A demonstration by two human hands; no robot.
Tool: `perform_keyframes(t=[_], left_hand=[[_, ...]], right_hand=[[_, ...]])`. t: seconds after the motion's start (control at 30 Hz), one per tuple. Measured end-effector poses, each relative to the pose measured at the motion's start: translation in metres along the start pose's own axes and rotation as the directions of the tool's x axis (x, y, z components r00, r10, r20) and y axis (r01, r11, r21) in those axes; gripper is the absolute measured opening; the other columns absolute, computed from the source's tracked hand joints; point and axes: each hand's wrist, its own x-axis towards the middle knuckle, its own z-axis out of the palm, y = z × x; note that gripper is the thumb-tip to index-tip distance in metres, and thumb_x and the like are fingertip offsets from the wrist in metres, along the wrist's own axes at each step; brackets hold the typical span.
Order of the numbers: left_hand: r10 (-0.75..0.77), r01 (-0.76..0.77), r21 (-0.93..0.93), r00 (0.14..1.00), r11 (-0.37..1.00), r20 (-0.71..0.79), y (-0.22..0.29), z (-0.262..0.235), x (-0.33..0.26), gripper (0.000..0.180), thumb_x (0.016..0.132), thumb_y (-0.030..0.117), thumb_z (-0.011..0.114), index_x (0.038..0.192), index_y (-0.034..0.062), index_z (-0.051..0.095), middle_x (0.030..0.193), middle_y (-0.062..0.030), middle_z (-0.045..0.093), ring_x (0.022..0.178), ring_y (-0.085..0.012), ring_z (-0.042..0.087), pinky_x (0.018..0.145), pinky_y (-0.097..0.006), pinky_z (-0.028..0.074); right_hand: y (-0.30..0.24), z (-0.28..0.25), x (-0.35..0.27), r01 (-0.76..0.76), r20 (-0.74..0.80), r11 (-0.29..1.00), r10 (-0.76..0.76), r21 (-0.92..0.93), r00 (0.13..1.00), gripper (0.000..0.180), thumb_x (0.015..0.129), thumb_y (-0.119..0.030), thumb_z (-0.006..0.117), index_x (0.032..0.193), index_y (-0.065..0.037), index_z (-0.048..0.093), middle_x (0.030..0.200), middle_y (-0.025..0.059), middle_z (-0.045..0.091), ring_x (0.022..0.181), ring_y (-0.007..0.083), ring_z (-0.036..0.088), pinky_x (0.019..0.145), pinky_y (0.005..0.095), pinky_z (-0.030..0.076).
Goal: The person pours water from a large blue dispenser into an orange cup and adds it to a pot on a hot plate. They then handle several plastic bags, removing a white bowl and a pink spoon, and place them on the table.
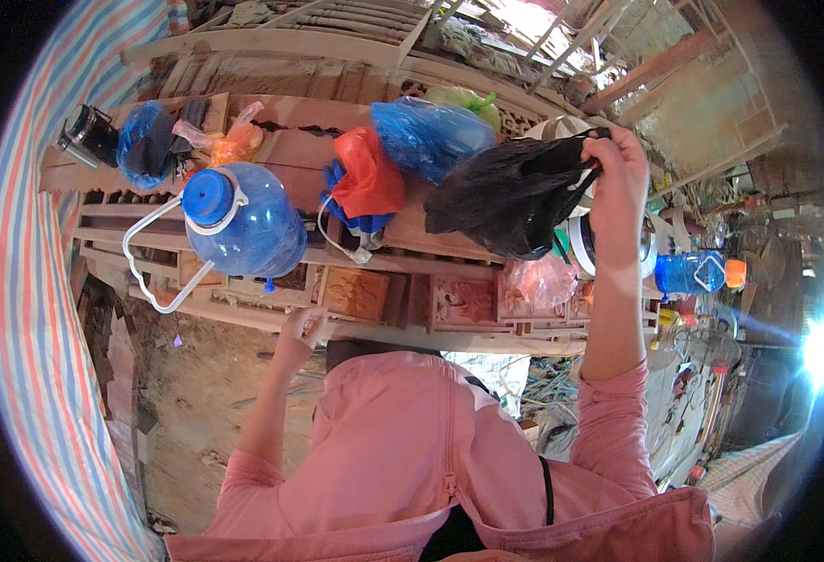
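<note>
My right hand (616, 183) reaches up to the right side of the bench, its fingers closed on the gathered top of a black plastic bag (505, 192). The bag's lower part spreads leftward over the bench; what it holds is hidden. Beside it lie a blue plastic bag (430, 136) and a red plastic bag (368, 170). Near the bench's front edge hovers my left hand (304, 332), fingers curled, close to a carved wooden panel (356, 294). Whether it holds anything is too small to make out. A large blue water jug (248, 225) with a white handle stands farther left.
A second carved panel (461, 300) and a clear pink bag (540, 283) rest along the front. A small blue jug with an orange cap (691, 273) sits at the right end. A striped tarp (37, 309) hangs at left; a dark flask (91, 136) stands at far left.
</note>
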Motion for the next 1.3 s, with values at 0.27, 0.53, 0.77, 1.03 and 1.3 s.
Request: perform_keyframes(t=[0.27, 0.53, 0.77, 1.03, 1.3], left_hand=[[-0.19, 0.19, 0.005, 0.98, 0.982, 0.06, -0.044, 0.004, -0.03, 0.03, 0.091, 0.019, 0.063, 0.115, 0.0008, 0.061, 0.107, -0.0162, 0.063, 0.089, -0.0263, 0.067, 0.076, -0.035, 0.054], [-0.423, 0.422, 0.056, 0.906, 0.905, 0.009, -0.102, -0.007, -0.076, 0.031, 0.089, 0.022, 0.063, 0.111, -0.0001, 0.065, 0.107, -0.0195, 0.068, 0.092, -0.0304, 0.068, 0.079, -0.039, 0.054], [-0.468, 0.473, 0.11, 0.881, 0.874, -0.064, -0.146, -0.017, -0.125, 0.034, 0.088, 0.029, 0.064, 0.107, 0.0017, 0.067, 0.098, -0.0238, 0.067, 0.087, -0.0361, 0.067, 0.076, -0.043, 0.053], [-0.547, 0.555, 0.046, 0.828, 0.83, -0.124, -0.151, -0.035, -0.145, 0.033, 0.089, 0.032, 0.064, 0.107, 0.0048, 0.067, 0.094, -0.0238, 0.067, 0.085, -0.0361, 0.068, 0.075, -0.043, 0.053], [-0.586, 0.596, 0.067, 0.801, 0.8, -0.125, -0.141, -0.047, -0.144, 0.033, 0.088, 0.029, 0.064, 0.112, 0.0063, 0.066, 0.099, -0.0214, 0.068, 0.085, -0.0332, 0.068, 0.074, -0.04, 0.053]], right_hand=[[-0.085, 0.042, 0.046, 0.196, 0.159, 0.968, -0.22, 0.158, 0.962, 0.012, 0.08, -0.002, 0.064, 0.091, 0.0, 0.061, 0.08, 0.0035, 0.061, 0.077, 0.0121, 0.055, 0.072, 0.0235, 0.04], [-0.153, 0.124, 0.137, 0.187, 0.157, 0.786, -0.339, 0.589, 0.928, 0.01, 0.08, -0.009, 0.064, 0.086, -0.002, 0.061, 0.074, 0.0054, 0.059, 0.067, 0.016, 0.057, 0.064, 0.034, 0.046], [-0.142, 0.212, 0.121, 0.227, 0.464, 0.904, -0.386, 0.361, 0.797, 0.006, 0.077, -0.004, 0.06, 0.078, -0.006, 0.055, 0.069, 0.0044, 0.055, 0.061, 0.0166, 0.056, 0.06, 0.0305, 0.048], [-0.041, 0.329, 0.118, 0.083, 0.638, 0.986, -0.157, 0.145, 0.754, 0.008, 0.074, -0.006, 0.062, 0.08, -0.001, 0.062, 0.071, 0.0057, 0.06, 0.068, 0.0149, 0.056, 0.066, 0.0283, 0.043], [0.005, 0.384, 0.126, -0.05, 0.594, 0.988, -0.049, 0.149, 0.803, 0.012, 0.068, -0.003, 0.066, 0.077, 0.0, 0.06, 0.067, 0.005, 0.058, 0.064, 0.0149, 0.053, 0.065, 0.0295, 0.041]])
